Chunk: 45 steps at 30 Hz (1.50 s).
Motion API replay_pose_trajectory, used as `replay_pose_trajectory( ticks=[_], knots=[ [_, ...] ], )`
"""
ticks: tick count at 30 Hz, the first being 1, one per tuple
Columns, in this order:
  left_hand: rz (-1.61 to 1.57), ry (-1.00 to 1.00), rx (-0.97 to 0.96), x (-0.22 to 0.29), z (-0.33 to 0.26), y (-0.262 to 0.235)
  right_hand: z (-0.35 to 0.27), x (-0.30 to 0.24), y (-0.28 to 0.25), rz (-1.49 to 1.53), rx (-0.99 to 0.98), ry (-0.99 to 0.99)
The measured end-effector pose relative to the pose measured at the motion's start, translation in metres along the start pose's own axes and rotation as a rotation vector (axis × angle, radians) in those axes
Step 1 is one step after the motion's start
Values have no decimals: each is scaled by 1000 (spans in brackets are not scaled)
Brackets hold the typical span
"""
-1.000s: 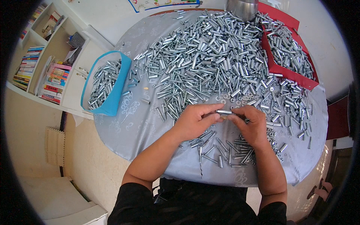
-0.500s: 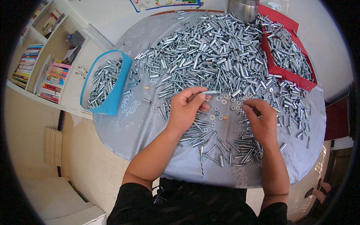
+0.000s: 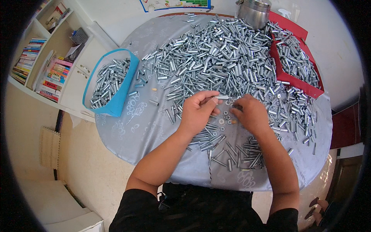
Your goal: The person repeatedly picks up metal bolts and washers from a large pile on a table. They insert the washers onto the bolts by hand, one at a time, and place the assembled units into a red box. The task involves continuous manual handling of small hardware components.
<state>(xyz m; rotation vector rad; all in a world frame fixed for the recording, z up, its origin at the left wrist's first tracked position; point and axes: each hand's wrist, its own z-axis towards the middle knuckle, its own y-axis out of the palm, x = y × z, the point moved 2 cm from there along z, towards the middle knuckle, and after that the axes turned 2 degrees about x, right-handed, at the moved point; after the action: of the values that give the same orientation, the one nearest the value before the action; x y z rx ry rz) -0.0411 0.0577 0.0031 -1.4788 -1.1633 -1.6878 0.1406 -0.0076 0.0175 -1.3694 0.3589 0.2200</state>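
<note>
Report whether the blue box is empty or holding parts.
Holding parts: metal pieces lie heaped inside the blue box, with bare inner wall showing above them. How deep they go, I cannot tell.

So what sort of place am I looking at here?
Probably a room in a home, doubling as a workspace: there's a white bookcase, a flower-patterned tablecloth and a large heap of small metal parts.

A heap of parts (image 3: 216,58) lies on the surface (image 3: 143,131) between basket (image 3: 123,91), left, and box (image 3: 301,89), right; pot (image 3: 253,15) behind.
</note>
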Motion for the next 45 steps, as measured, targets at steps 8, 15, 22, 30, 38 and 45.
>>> replay_pose_trajectory(
  ticks=[8,15,22,30,38,45],
  knots=[
    [-4,-11,-4,-2,1,0,-9,5,12,53,177,-29],
    [9,-9,4,0,-1,1,-17,4,2,187,205,-108],
    [46,-39,-15,0,-2,1,-18,9,0,561,310,31],
    [41,-83,-70,-2,-3,8,-21,3,5,910,265,184],
    [13,-129,-123,0,-3,8,-20,2,8,1163,203,237],
    [15,-146,-172,-1,-3,7,-19,8,7,1168,40,259]
  ],
)
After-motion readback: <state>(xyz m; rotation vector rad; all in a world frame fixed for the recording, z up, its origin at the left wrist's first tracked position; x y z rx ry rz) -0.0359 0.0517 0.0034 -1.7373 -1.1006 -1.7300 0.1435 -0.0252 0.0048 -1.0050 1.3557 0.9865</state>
